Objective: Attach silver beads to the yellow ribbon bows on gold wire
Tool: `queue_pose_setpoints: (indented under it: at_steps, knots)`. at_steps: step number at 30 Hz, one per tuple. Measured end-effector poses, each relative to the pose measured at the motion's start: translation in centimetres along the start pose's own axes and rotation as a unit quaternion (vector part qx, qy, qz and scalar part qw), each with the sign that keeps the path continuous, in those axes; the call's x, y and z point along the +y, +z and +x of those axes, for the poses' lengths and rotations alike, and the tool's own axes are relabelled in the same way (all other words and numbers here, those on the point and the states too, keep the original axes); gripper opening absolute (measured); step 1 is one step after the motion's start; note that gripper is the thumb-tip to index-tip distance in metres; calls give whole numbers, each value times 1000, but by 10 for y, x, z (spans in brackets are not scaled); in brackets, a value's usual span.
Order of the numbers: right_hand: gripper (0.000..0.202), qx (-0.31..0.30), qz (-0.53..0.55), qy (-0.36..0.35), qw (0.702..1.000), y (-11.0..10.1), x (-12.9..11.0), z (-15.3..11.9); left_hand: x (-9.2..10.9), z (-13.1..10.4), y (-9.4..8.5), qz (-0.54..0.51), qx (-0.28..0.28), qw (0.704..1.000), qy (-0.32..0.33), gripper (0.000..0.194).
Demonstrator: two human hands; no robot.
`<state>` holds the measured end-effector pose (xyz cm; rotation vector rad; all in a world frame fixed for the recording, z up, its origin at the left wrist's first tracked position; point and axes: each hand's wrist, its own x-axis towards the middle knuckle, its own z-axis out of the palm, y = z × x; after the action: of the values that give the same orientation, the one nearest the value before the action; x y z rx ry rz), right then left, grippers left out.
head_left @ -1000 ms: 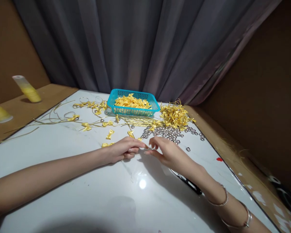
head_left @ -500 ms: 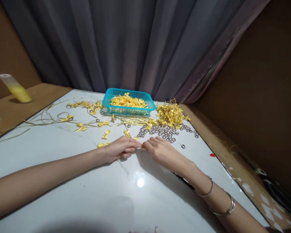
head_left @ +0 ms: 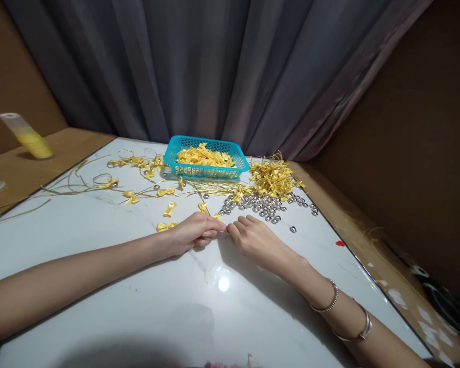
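Over the middle of the white table, my left hand (head_left: pixel 195 231) and my right hand (head_left: pixel 251 236) meet at the fingertips. The fingers of both are closed in a pinch. Whatever lies between them is too small and covered to make out. Close beyond my left hand lie yellow ribbon bows (head_left: pixel 169 208), one almost touching its wrist side. Just past my right hand spreads a scatter of small silvery metal rings (head_left: pixel 266 207). A bundle of thin gold cords (head_left: pixel 218 187) lies behind the fingertips.
A blue plastic basket (head_left: pixel 207 172) full of yellow bows stands at the back. To its right sits a heap of bows with cords (head_left: pixel 272 177). Loose gold cords (head_left: pixel 67 189) stretch over the left side. A yellow roll (head_left: pixel 32 142) stands beyond the table's left edge.
The view has shifted slightly. My hands stay pinched together at nearly the same spot, with the fingertips a little closer.
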<state>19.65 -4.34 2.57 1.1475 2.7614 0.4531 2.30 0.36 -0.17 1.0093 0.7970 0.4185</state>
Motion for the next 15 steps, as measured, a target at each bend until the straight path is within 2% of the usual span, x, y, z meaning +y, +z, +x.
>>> queue_pose_setpoints:
  at_steps: [9, 15]
  knots:
    - [12, -23, 36, 36, 998, 1, 11, 1, 7, 1, -3, -80, -2, 996, -29, 14]
    - [19, -45, 75, 51, 995, -3, 16, -1, 8, 1, -4, -86, -9, 995, -41, 25]
